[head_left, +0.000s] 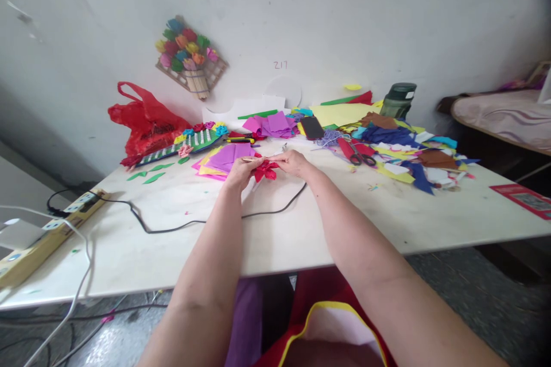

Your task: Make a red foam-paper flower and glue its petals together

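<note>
Both hands meet over the middle of the white table (275,246) at a small red crepe-paper flower (266,171). My left hand (240,172) pinches its left side, fingers closed. From the right, my right hand (294,163) holds the flower's upper edge between thumb and fingers. Beneath them lies a pale tool, partly hidden, with a metal tip (284,147) and a black cord (275,212); it looks like a glue gun. Just left of my left hand is a stack of purple, yellow and pink paper sheets (228,159).
Left stand a red plastic bag (148,120), a green board with paper flowers (202,140), green paper leaves (154,178) and a power strip (71,219). Right are scissors (356,157), a phone (312,128), heaped paper scraps (413,152) and a dark green bottle (398,101).
</note>
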Demonstrator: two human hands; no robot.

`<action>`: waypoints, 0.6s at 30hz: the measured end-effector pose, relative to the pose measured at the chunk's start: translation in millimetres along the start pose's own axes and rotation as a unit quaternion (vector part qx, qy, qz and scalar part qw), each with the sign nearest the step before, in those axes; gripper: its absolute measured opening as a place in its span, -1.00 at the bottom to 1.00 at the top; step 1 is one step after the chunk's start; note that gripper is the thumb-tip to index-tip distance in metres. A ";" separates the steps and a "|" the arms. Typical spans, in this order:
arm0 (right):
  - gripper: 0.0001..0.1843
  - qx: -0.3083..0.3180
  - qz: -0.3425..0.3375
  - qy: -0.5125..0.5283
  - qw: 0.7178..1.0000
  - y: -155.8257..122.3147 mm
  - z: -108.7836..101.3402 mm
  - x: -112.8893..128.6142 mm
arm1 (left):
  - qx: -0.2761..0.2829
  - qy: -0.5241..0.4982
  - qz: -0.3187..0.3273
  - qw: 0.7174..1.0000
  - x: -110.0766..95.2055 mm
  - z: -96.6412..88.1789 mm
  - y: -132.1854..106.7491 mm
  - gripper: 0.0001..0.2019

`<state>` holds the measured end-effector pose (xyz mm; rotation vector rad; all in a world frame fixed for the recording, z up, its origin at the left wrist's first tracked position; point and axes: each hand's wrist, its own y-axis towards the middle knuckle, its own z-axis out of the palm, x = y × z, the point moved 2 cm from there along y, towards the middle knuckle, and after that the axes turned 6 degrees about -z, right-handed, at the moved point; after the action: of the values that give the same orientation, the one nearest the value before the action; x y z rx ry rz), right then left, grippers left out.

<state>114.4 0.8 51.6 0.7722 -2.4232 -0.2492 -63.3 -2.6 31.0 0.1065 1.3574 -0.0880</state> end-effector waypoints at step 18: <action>-0.57 -0.034 0.031 -0.139 0.989 -0.1 4.5 12.3 | -0.034 -0.055 -0.058 0.996 4.0 2.9 1.6 -0.77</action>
<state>103.6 -6.4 53.7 0.6663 -2.6787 -0.4379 -59.4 -1.4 27.7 -0.0337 1.2553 -0.1428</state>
